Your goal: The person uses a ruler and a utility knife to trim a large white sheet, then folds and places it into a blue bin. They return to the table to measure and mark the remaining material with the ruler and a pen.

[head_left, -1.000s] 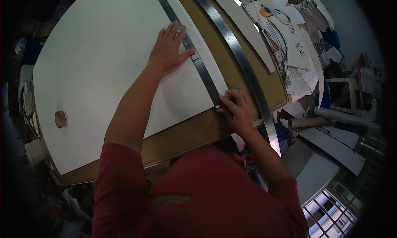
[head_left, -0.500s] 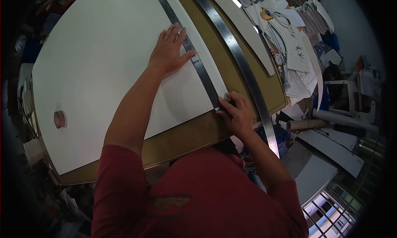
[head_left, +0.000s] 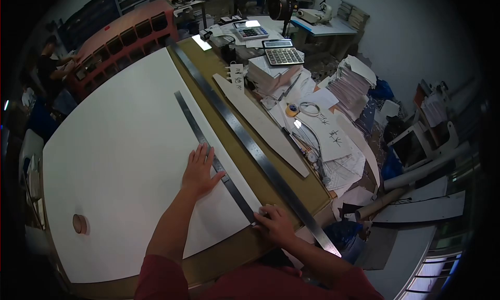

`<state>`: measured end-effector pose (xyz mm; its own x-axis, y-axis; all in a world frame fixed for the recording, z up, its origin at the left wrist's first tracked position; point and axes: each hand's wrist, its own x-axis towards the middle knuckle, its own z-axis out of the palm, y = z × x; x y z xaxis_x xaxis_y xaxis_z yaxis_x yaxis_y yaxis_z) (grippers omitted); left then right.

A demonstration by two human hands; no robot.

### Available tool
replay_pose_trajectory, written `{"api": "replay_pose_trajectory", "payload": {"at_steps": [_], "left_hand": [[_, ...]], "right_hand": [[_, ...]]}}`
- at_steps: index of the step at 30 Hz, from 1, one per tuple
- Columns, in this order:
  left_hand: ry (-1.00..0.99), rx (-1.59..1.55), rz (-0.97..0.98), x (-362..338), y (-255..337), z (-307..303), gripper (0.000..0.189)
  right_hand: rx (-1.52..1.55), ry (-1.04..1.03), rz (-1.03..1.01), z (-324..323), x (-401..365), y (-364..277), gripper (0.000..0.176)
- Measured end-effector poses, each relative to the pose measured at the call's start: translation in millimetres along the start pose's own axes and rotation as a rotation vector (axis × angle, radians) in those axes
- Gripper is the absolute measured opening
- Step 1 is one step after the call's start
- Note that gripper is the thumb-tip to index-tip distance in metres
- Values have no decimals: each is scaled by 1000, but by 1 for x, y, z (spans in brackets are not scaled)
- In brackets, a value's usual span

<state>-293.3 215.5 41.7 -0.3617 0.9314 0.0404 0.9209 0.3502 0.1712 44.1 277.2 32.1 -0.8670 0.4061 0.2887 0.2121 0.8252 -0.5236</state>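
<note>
A large white sheet (head_left: 125, 144) covers much of the brown table. On it, near its right edge, lies a dark metal ruler (head_left: 237, 195). My left hand (head_left: 200, 170) rests flat with fingers spread, its fingertips and thumb touching the ruler around its middle. At the ruler's near end, by the sheet's corner, my right hand (head_left: 273, 224) has its fingers bent against the ruler and sheet edge; whether it pinches something small there is hard to make out. A longer steel ruler (head_left: 255, 151) lies to the right on the brown surface.
A tape roll (head_left: 79, 224) stands on the sheet at the left. Right of the long ruler are a grey tapered strip (head_left: 260, 125), papers, calipers and yellow tape (head_left: 292, 110). Two calculators (head_left: 284, 55) sit farther back. A person (head_left: 51, 68) is at the far left.
The view has tilted up, showing the calculators, the far benches and the other person. Both hands keep about the same places on the ruler and sheet.
</note>
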Motion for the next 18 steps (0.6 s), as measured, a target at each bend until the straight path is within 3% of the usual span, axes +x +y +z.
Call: {"api": "replay_pose_trajectory", "payload": {"at_steps": [18], "left_hand": [[-5,-1,-11,-1,1,-2,90]], "right_hand": [[6,26,6,1,1,-3,44]]}}
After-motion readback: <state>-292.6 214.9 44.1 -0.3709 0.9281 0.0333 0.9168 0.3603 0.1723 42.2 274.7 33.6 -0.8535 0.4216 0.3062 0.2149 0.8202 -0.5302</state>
